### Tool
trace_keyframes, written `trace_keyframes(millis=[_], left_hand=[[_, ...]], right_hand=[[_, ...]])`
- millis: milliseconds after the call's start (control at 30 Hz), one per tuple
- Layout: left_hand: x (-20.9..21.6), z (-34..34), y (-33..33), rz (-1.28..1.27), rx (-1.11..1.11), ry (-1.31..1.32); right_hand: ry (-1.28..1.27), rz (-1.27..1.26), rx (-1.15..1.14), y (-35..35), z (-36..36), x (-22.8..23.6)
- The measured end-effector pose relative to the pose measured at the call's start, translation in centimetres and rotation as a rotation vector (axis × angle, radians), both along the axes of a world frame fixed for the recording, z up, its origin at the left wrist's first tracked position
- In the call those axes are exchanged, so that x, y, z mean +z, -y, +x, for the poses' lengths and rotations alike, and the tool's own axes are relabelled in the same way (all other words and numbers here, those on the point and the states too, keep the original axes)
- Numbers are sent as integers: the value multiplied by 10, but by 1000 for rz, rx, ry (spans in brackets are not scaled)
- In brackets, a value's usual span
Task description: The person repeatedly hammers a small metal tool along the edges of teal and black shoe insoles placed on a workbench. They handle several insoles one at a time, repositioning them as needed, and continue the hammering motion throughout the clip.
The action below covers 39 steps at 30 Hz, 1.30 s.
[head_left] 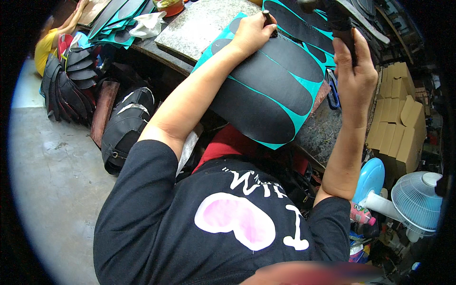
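Observation:
My left hand (251,34) grips a small metal punch (267,18) and stands it upright on a teal sheet (306,89). Large black sole-shaped pieces (259,111) cover the sheet, with narrow teal strips showing between them. My right hand (354,71) is closed around the dark handle of what looks like a hammer (343,35), raised to the right of the punch. The hammer's head is hard to make out near the top edge. Beneath the raised hand, blue-handled scissors (333,90) lie beside the sheet.
A speckled stone slab (206,28) lies behind the sheet, near more teal sheets (116,21) and a plastic bag (148,24). Cardboard boxes (396,118) and a fan (415,202) stand right. At left are a black bag (124,130), fanned black pieces (71,90) and another person (45,50).

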State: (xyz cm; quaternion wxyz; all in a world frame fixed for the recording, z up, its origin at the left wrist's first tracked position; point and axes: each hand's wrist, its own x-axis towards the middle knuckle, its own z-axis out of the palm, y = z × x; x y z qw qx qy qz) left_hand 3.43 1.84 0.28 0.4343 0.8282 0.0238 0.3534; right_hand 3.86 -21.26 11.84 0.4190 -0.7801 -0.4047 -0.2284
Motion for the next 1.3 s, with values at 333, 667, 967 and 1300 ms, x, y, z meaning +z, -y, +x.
trace_keyframes(millis=[333, 667, 967, 1300], left_hand=[[5, 0, 6, -338, -89, -61], [5, -3, 21, 274, 21, 6], [-4, -9, -21, -163, 66, -30], [8, -14, -11, 158, 24, -2]], right_hand=[[-100, -168, -146, 8, 4, 1], [-101, -341, -228, -7, -5, -15], [-249, -296, -194, 2, 9, -18], [-24, 102, 58, -10, -8, 5]])
